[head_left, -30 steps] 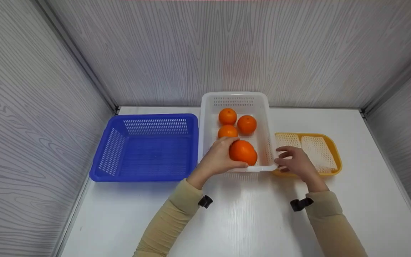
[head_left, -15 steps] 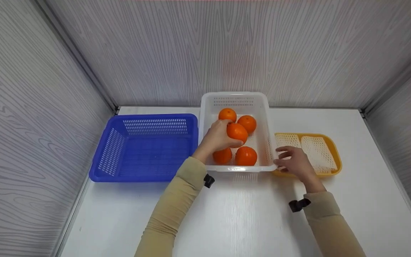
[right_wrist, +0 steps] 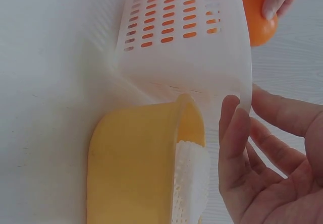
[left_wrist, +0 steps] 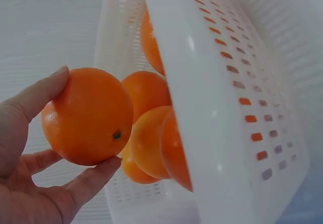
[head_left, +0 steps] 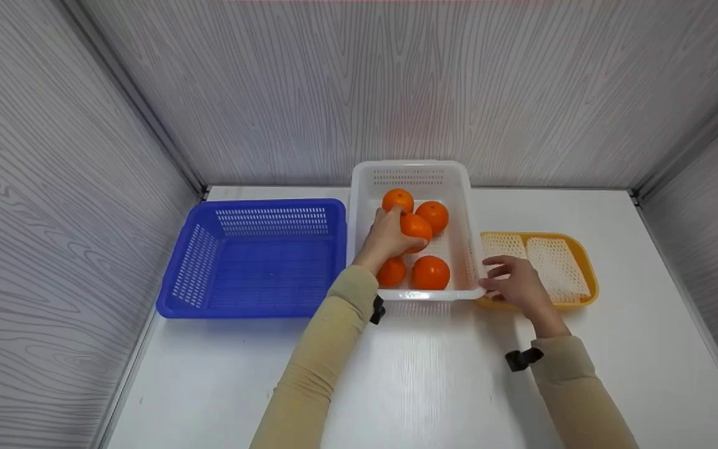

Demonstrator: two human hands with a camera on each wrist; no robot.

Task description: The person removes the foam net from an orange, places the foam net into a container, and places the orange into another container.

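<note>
In the head view my left hand [head_left: 386, 238] grips an orange [head_left: 416, 232] between thumb and fingers, inside the outline of the white basket [head_left: 415, 293]. The left wrist view shows the held orange [left_wrist: 88, 115] with its green stem spot, close to the basket's rim [left_wrist: 184, 103]. Several other oranges sit in the basket, among them one at the back [head_left: 398, 200] and one at the front [head_left: 430, 273]. My right hand [head_left: 516, 288] is at the basket's front right corner. Its thumb and a finger pinch the rim in the right wrist view [right_wrist: 272, 158].
On the left stands a blue basket [head_left: 252, 312] with slotted walls. A yellow tray [head_left: 591, 280] on the right holds white foam net sleeves [head_left: 558, 268], partly behind my right hand. Wood-grain panels [head_left: 396, 81] close off the back and sides of the white table [head_left: 421, 386].
My left hand has left the front orange and moved back to grip another orange farther in. Over the last half second it shifts slightly right. The right hand stays at the rim.
</note>
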